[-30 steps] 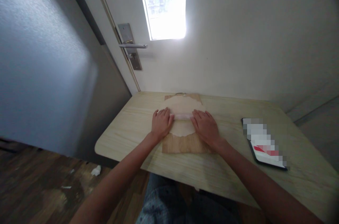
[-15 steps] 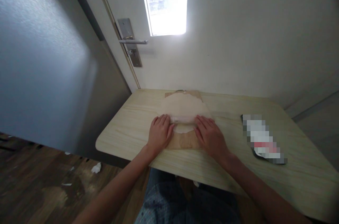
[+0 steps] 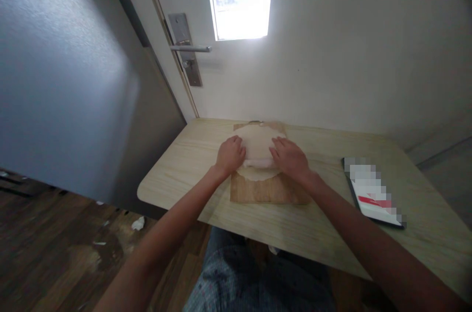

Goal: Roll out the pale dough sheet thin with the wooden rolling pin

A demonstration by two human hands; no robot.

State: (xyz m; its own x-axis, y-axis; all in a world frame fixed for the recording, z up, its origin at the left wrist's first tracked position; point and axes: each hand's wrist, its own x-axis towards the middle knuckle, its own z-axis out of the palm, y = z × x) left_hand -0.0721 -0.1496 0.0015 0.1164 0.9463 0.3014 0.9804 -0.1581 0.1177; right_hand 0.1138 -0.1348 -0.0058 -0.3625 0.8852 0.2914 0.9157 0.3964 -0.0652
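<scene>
A thin, pale, round sheet of dough (image 3: pixel 258 137) lies on a wooden cutting board (image 3: pixel 258 193). Across its nearer half rests a short, whitish rolling pin (image 3: pixel 259 163), with its middle showing between my hands. My left hand (image 3: pixel 231 153) is bent over the left end and my right hand (image 3: pixel 290 157) over the right end. The fingers of both point forward over the dough, slightly curled. Both ends of the pin are hidden under the hands. A metal handle (image 3: pixel 255 121) shows at the board's far edge.
The board sits on a light wood table (image 3: pixel 184 167) against a white door (image 3: pixel 332 56) with a lever handle (image 3: pixel 191 49). A phone-like dark-edged object (image 3: pixel 374 199), partly pixelated, lies on the right. Crumpled white paper (image 3: pixel 138 223) is on the floor at left.
Both hands have moved forward, away from me, across the dough, baring more of the board's near part. The camera view has shifted slightly.
</scene>
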